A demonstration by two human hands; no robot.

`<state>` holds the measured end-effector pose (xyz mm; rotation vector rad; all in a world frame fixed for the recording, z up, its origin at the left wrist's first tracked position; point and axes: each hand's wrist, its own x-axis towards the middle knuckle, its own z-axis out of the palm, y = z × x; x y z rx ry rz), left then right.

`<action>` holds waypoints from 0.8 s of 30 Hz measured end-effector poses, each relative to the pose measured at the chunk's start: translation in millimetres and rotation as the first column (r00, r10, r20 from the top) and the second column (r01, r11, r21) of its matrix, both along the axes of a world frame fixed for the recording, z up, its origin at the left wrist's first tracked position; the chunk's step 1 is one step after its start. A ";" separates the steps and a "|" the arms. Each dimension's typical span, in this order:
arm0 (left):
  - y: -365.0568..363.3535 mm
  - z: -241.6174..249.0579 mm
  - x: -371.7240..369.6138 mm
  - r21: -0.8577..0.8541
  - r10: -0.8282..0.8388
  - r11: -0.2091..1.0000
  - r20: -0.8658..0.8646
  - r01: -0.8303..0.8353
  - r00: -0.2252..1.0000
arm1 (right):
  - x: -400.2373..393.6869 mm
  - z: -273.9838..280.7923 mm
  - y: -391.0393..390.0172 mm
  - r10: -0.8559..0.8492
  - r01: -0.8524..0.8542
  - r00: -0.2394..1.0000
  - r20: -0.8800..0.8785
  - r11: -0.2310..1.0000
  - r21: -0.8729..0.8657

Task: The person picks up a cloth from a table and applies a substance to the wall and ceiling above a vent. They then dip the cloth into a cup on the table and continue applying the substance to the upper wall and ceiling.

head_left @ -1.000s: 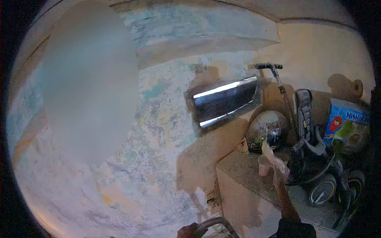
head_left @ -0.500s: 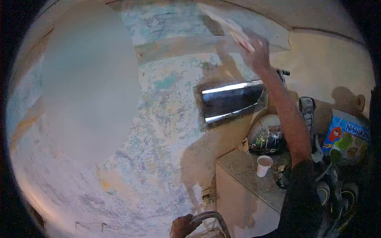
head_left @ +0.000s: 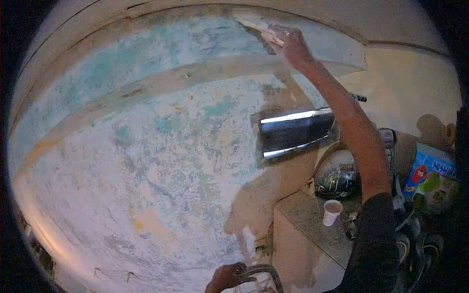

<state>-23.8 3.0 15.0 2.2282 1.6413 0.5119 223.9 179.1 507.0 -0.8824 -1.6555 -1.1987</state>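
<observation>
Overhead, the wall [head_left: 146, 146] filled most of the view, its old paint mottled in blue, green and cream, with a paler band running across it near the top. Set into it was a small louvred window [head_left: 298, 134], and below that a stone ledge [head_left: 312, 229] carried a dark helmet [head_left: 337, 173] and a paper cup [head_left: 332, 212]. A printed box [head_left: 432, 173] stood further to the side.

The person's right arm was stretched up and nearly straight, the right hand [head_left: 288, 41] raised to the top of the wall with the wrist bent back. Its fingers were closed round the handle end of a flat scraper blade [head_left: 249, 23], whose pale edge lay against the plaster just under the ceiling line. The blade looked thin, light and fairly stiff, probably with a little spring at the edge; it seemed best held at the handle, close to the blade, so that pressure could go flat into the wall without it twisting.

The left hand [head_left: 225, 277] was low at the bottom of the view, curled round a curved metal rail [head_left: 261, 271], apparently gripping it firmly.
</observation>
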 end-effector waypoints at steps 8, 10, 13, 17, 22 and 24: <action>23.5 -7.9 16.3 -0.112 -0.248 0.967 -0.167 0.231 0.954 | 17.3 -31.0 -7.9 0.217 -0.213 0.976 0.020 0.969 -0.125; 23.2 -20.7 21.0 0.069 -0.341 0.934 -0.131 0.351 0.931 | 20.5 -35.9 -8.3 0.160 -0.150 0.986 0.056 0.976 -0.155; 22.8 -31.6 24.8 0.010 -0.262 0.964 -0.161 0.267 0.952 | 23.1 -47.3 -22.1 0.234 -0.233 0.972 -0.009 0.959 -0.163; 17.2 -27.9 26.6 0.069 -0.154 0.984 -0.159 0.167 0.975 | 37.3 -44.7 -10.9 0.228 -0.224 0.971 0.069 0.972 -0.066; 12.1 -32.8 30.4 0.467 -0.248 0.869 0.129 0.162 0.960 | 57.6 -16.5 -5.4 0.150 -0.156 0.956 0.253 0.988 0.001; 5.8 -14.4 33.2 0.380 -0.304 0.901 0.206 0.210 0.930 | 56.8 -1.1 -28.5 0.292 -0.252 0.925 0.245 0.951 -0.182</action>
